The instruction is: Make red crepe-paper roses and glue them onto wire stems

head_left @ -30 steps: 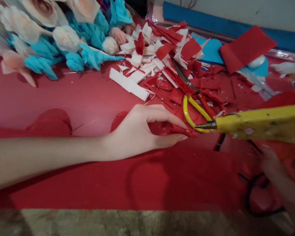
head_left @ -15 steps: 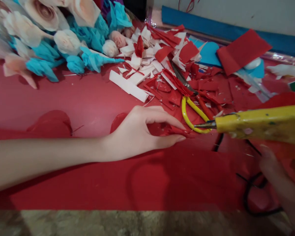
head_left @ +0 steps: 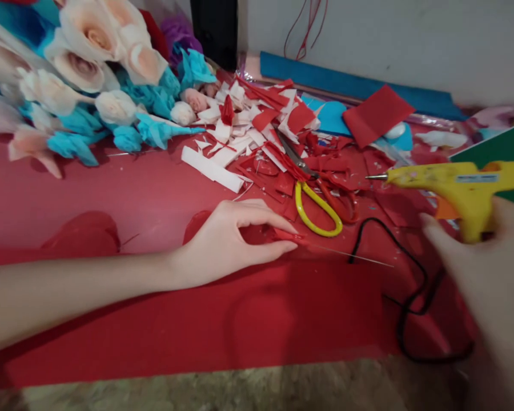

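Observation:
My left hand (head_left: 227, 242) rests on the red sheet, thumb and index fingertip pinching a small piece of red paper (head_left: 286, 234). From that piece a thin wire (head_left: 355, 256) runs out to the right. At the right edge, my right hand (head_left: 484, 279), partly blurred, is at the handle of a yellow hot glue gun (head_left: 441, 176). The fingers go behind the handle while the thumb stands apart from it. The gun's metal nozzle points left. Scissors (head_left: 319, 208) with one yellow and one red handle lie between my hands.
White and red paper scraps (head_left: 248, 125) are heaped behind the scissors. Paper flowers (head_left: 98, 103) in cream and blue fill the back left. A black cord (head_left: 424, 274) loops near my right forearm. A blue roll (head_left: 351, 85) lies along the wall. Red paper (head_left: 197, 331) covers the front edge.
The glue gun and my right hand have moved away from my left hand, farther back and right. The wire now shows clearly. The view has shifted slightly; my left hand keeps its pinch.

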`<state>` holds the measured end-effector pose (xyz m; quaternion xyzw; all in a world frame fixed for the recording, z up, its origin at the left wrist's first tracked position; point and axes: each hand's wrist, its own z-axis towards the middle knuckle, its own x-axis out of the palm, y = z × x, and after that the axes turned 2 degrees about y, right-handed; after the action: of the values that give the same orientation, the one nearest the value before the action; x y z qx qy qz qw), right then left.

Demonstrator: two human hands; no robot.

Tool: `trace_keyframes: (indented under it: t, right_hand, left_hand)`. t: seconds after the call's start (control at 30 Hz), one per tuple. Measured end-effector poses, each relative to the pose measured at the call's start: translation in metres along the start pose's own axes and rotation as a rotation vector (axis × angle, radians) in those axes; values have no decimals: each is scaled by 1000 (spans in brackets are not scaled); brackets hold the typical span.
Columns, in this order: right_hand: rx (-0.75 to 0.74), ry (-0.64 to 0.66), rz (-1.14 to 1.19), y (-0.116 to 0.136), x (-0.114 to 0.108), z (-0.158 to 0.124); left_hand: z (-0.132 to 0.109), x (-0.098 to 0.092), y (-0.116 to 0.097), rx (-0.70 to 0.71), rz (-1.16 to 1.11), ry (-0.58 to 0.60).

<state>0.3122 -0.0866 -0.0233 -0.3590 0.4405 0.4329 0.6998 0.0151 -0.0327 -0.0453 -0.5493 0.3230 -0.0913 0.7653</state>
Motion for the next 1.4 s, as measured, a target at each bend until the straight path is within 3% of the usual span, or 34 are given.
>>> trace_keyframes:
  t: [0.07,0.13,0.3,0.4,0.5,0.57,0.63,0.73,0.9,1.4]
  right_hand:
    - [87,127,-19,-10,14,12]
    - [99,154,-18,-18,29,19]
    - [59,100,8,-26,43,16]
    - [-2,4,27,-14,24,11]
    - [-154,-83,145,14,-8,0]
    - [-340,-84,286,39,-29,-10]
    - [-605,20,537,61,-43,-22]
    - [-725,35,605,85,-48,-32]
    - [-750,39,677,101,-37,-30]
    - [-691,85,821,104,-31,-33]
  left_hand:
    - [0,0,-1,5,4,3]
    - [1,0,-3,1,13,5]
    - [2,0,-5,-25,26,24]
    - [2,0,-6,-17,18,23]
    - [1,0,-6,-21,15,28]
    - [2,0,-6,-15,13,24]
    - [2,0,-6,-1,6,19]
    - [2,0,-5,12,-4,29]
    - [1,0,-3,37,-28,53]
    - [1,1,5,110,-68,98]
